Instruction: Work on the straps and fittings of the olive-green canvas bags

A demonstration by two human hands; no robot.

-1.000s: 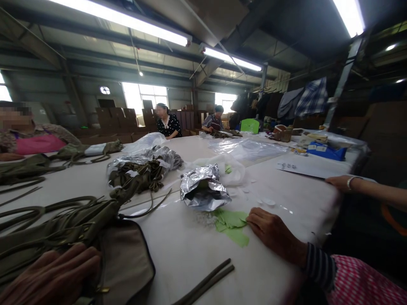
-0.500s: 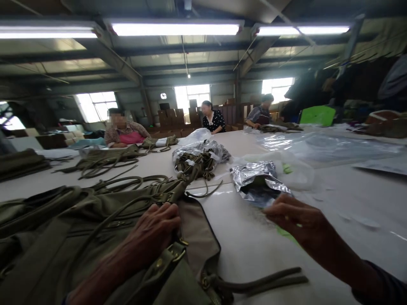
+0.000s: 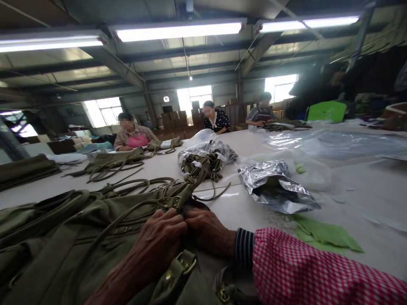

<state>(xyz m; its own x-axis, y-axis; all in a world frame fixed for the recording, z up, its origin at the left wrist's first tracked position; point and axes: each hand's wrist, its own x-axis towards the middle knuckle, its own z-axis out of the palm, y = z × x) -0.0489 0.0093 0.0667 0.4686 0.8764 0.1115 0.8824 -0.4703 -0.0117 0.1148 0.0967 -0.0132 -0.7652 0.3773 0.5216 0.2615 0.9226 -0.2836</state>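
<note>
An olive canvas bag (image 3: pixel 85 237) with cords and brass fittings lies on the table in front of me. My left hand (image 3: pixel 163 235) is closed over its upper edge, fingers curled round the cloth. Close against it, my right hand (image 3: pixel 208 231) reaches into the bag's opening. Its fingers are bent, their tips are out of sight, and anything in them is hidden. To the right, a silver foil pouch (image 3: pixel 273 190) lies with its mouth gaping. Light green sheets (image 3: pixel 330 233) lie below the pouch, beside small clear bits (image 3: pixel 280 218).
A clear plastic bag (image 3: pixel 206 163) of olive straps sits mid-table. More olive bags (image 3: pixel 117 163) lie at the left. Plastic sheeting (image 3: pixel 337 144) covers the far right. Several people sit across the table, and a green chair back (image 3: pixel 327 112) stands behind.
My right hand has moved left from beside the foil pouch to the bag's opening, next to my left hand. The left hand keeps its hold. The view has shifted slightly.
</note>
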